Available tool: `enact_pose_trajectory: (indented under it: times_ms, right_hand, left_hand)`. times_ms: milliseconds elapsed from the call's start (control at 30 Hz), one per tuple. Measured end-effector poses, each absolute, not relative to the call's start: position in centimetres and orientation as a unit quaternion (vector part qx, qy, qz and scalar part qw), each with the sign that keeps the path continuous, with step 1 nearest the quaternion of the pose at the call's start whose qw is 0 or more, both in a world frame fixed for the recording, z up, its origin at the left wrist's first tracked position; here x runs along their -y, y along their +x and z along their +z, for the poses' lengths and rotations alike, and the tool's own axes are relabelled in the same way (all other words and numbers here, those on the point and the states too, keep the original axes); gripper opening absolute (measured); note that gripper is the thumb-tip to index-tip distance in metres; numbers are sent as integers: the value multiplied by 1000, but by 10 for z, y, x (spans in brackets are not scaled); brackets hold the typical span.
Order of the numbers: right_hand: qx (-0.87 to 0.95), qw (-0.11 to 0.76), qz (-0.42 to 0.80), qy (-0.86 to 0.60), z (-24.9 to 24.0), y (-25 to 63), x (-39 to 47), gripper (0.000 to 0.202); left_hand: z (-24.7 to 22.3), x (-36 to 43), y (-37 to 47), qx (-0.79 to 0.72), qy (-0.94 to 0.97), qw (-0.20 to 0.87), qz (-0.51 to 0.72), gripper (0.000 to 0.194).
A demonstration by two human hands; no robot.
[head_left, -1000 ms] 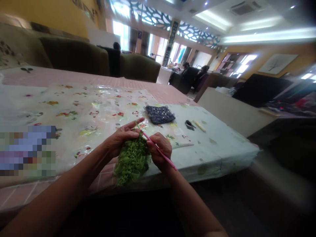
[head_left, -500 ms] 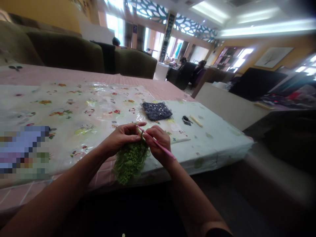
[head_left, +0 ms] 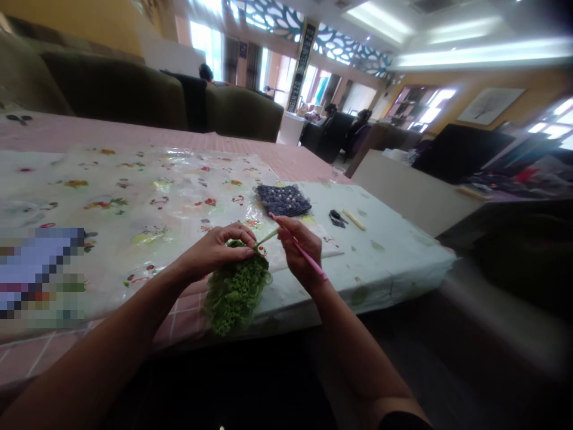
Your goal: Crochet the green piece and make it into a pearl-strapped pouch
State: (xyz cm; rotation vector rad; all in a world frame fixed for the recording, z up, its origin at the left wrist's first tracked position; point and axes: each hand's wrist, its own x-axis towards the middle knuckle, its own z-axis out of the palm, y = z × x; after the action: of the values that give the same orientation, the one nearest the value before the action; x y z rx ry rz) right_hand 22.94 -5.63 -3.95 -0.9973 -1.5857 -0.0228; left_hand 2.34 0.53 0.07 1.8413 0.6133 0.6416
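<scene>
A frilly green crochet piece [head_left: 237,292] hangs from my left hand [head_left: 228,245], whose thumb and fingers pinch its top edge. To the right, my right hand [head_left: 301,248] is closed around a pink crochet hook [head_left: 311,263], its tip pointing up and left. A light green strand of yarn [head_left: 267,237] stretches taut between the piece and the fingers of my right hand. Behind the hands, a dark blue-grey crocheted square [head_left: 283,199] with pale beads lies on the table. How the strand is fixed at the hook is too small to make out.
On the table cover [head_left: 385,239], right of the square, lie a small black object [head_left: 337,218] and a pale yellow stick [head_left: 355,220]. A blurred-out flat object [head_left: 40,269] is at the left. Scissors [head_left: 18,119] lie far left. Chairs [head_left: 244,112] stand behind the table.
My right hand has moved away to the right and slightly up with the hook, drawing the green strand out long. My left hand stays nearly in place on the crochet piece.
</scene>
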Motion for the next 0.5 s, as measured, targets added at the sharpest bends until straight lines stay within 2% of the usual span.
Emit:
enact_pose_trajectory:
  times_ms: [200, 367, 433, 500]
  right_hand:
    - [593, 632, 41, -498, -31, 267, 49, 21]
    - [522, 641, 30, -561, -28, 343, 45, 29]
    - [484, 616, 3, -622, -29, 381, 47, 36]
    - [439, 528, -76, -723, -29, 413, 52, 46]
  left_hand:
    - [2, -7, 20, -283, 797, 466, 260, 10]
    - [5, -11, 16, -299, 819, 402, 279, 11]
    - [5, -13, 14, -311, 814, 390, 297, 12]
    - [4, -14, 13, -335, 797, 399, 305, 14]
